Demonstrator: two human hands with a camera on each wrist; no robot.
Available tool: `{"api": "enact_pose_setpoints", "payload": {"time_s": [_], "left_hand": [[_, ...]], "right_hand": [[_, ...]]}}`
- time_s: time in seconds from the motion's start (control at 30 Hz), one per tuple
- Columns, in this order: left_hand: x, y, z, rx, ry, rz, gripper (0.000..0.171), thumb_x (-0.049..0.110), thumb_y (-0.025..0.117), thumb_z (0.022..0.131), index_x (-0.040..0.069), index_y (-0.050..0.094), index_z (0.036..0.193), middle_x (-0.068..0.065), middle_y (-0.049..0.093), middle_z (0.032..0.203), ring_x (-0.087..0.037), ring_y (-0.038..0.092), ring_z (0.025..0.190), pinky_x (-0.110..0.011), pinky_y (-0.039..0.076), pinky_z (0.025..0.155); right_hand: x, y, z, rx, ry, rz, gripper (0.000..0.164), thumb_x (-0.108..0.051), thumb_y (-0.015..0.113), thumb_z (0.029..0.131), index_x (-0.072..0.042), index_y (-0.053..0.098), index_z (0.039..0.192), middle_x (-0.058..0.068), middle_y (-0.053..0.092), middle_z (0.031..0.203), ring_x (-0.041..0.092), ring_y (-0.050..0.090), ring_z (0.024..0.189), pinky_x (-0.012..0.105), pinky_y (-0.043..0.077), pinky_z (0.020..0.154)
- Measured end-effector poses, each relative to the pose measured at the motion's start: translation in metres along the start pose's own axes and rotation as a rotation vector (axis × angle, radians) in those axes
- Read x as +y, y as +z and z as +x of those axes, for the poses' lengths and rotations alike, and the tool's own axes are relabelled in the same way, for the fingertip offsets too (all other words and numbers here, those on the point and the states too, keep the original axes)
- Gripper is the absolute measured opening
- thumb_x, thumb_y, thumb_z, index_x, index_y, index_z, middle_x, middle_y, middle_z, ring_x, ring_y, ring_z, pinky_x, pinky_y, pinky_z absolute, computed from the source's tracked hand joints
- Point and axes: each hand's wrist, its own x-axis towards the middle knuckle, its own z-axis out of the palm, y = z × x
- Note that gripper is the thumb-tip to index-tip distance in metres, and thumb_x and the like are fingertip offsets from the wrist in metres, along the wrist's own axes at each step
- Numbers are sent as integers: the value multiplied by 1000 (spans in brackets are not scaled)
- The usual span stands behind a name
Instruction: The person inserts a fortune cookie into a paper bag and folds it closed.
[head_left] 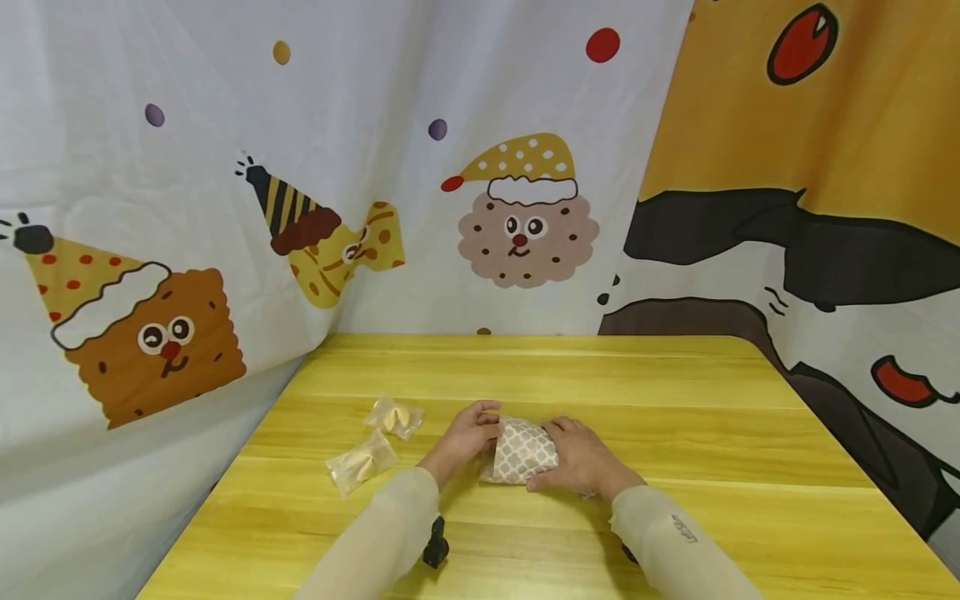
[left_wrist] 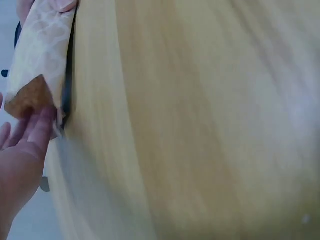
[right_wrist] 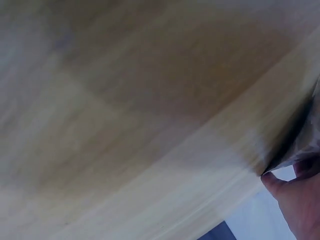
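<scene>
The right grip (head_left: 576, 458) holds a beige-and-white latticed pouch (head_left: 525, 450); left grip (head_left: 467, 435), fingers loose, touches its brown end (left_wrist: 34, 95).

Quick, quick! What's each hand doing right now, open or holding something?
Left hand: open, fingers touching one end of the patterned pouch.
Right hand: closed, holding the pouch's other end.

A white-latticed beige pouch (head_left: 527, 452) is held sideways, its left end open.
</scene>
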Motion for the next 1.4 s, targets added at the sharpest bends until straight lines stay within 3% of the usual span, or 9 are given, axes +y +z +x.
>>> {"api": "enact_pose_setpoints", "payload": {"time_s": [0.1, 0.23, 0.53, 0.7, 0.87, 0.97, 1.17, 1.27, 1.4], "left_hand": [[-1, 0, -2, -33, -21, -17, 58, -2, 56, 94, -4, 37, 148, -23, 53, 135, -28, 61, 110, -39, 52, 93], [-1, -2, -4, -63, -16, -9, 60, -2, 55, 96, -6, 31, 150, -29, 48, 139, -35, 55, 121, -43, 48, 100], [7, -16, -13, -138, 3, 47, 53, 10, 51, 103, -4, 32, 151, -25, 49, 140, -37, 52, 126, -50, 42, 105], [13, -28, -27, -187, 53, 59, 51, 10, 52, 103, -7, 35, 148, -28, 50, 137, -41, 52, 124, -52, 42, 104], [19, -50, -49, -200, 98, 130, 48, 13, 52, 103, -5, 40, 146, -29, 49, 135, -45, 48, 125, -51, 44, 103], [21, -64, -58, -147, 125, 210, 44, 14, 54, 103, -2, 46, 143, -26, 52, 133, -41, 51, 123, -48, 47, 100], [24, -97, -67, 65, 211, 423, 40, 22, 61, 101, 6, 56, 137, -14, 60, 128, -26, 56, 116, -45, 48, 97], [24, -115, -72, 156, 266, 534, 40, 23, 63, 99, 7, 57, 136, -13, 62, 128, -28, 57, 117, -48, 45, 99], [18, -139, -83, 218, 318, 654, 46, 28, 66, 97, 4, 57, 136, -15, 61, 131, -33, 54, 121, -54, 41, 102]], "right_hand": [[0, 1, 0, 5, 19, 20, 112, -79, 71, 67, -7, 45, 148, 14, 43, 147, 37, 37, 137, 62, 23, 112], [1, 0, 1, 18, 29, 54, 109, -77, 74, 66, -6, 49, 145, 14, 46, 144, 38, 40, 134, 65, 24, 110], [1, 2, 1, 70, 3, 87, 101, -71, 77, 68, -3, 54, 139, 15, 51, 137, 39, 45, 128, 64, 28, 108], [0, 1, 0, 85, 15, 93, 102, -72, 77, 67, -2, 54, 138, 15, 53, 135, 39, 47, 126, 66, 27, 108], [1, 0, 1, 65, 41, 108, 105, -72, 78, 65, -3, 53, 140, 15, 50, 139, 38, 43, 131, 64, 22, 112], [2, 3, 1, 57, 50, 112, 105, -73, 78, 65, -4, 53, 140, 14, 49, 141, 37, 42, 132, 63, 21, 113], [3, 5, 0, 71, 49, 126, 102, -73, 78, 65, -6, 55, 139, 12, 50, 140, 35, 44, 131, 60, 22, 114], [2, 4, 1, 73, 45, 123, 102, -74, 78, 65, -7, 55, 139, 12, 50, 140, 35, 44, 131, 60, 22, 114], [1, 4, 1, 62, 49, 114, 104, -74, 77, 65, -6, 54, 140, 12, 48, 141, 35, 42, 132, 60, 20, 114]]}}
